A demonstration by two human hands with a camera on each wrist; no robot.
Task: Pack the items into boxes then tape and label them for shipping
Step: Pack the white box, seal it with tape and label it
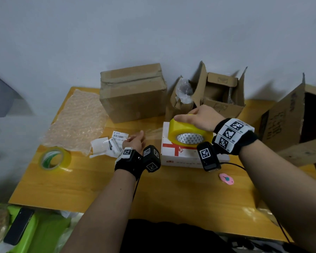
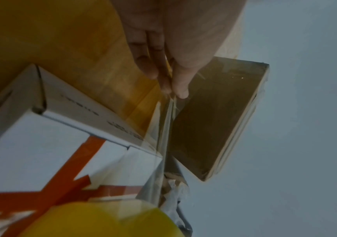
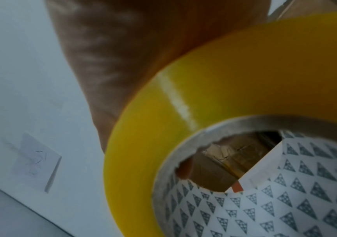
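A white box with red stripes (image 1: pixel 181 156) (image 2: pixel 41 152) lies on the wooden table (image 1: pixel 102 189). My right hand (image 1: pixel 199 117) grips a big yellow tape roll (image 1: pixel 188 132) (image 3: pixel 234 99) that stands on the box's top. A clear strip of tape (image 1: pixel 151 133) (image 2: pixel 166 128) runs from the roll leftward to my left hand (image 1: pixel 135 141) (image 2: pixel 171 80), which pinches its free end between thumb and fingers, just left of the box. Shipping labels (image 1: pixel 113 141) lie by the left hand.
A closed cardboard box (image 1: pixel 133 94) (image 2: pixel 218 115) stands behind. Two open cartons (image 1: pixel 221 95) sit at back right, a large one (image 1: pixel 285 115) at far right. Bubble wrap (image 1: pixel 77 121) and a second tape roll (image 1: pixel 55 159) lie left. A pink cutter (image 1: pixel 226 178) lies front right.
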